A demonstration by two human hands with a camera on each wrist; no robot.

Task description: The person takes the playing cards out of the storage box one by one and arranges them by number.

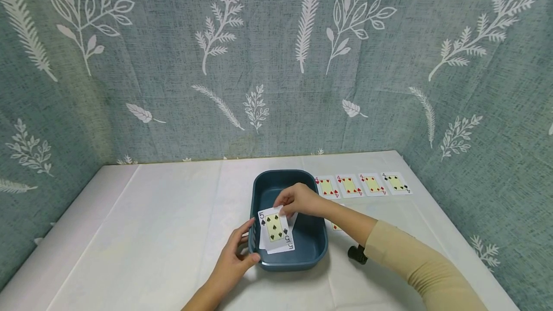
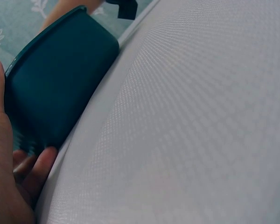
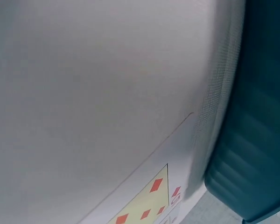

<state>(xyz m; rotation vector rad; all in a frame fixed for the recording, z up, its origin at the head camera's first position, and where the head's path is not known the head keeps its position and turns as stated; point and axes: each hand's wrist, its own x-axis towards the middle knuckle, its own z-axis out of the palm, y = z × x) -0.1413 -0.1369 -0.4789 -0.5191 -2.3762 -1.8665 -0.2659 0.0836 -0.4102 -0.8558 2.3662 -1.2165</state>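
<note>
While the left hand (image 1: pixel 233 258) holds the near-left side of a blue box (image 1: pixel 313 246) from outside, the right hand (image 1: pixel 300 200) pinches a five of spades (image 1: pixel 274 228) by its far edge, within the box. The card extends from that pinch toward the person and slightly left, its long axis mostly near-to-far, overlapping another card (image 1: pixel 282 249). The right hand is nearer.

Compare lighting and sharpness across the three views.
Head view: fairly even light, soft shadows around the bin, five of spades legible; left wrist view: dimmer, with rippling moire-like texture across the white tabletop; right wrist view: dim and slightly soft, the bin's side dark, the diamonds card cut off by the bottom edge.
</note>
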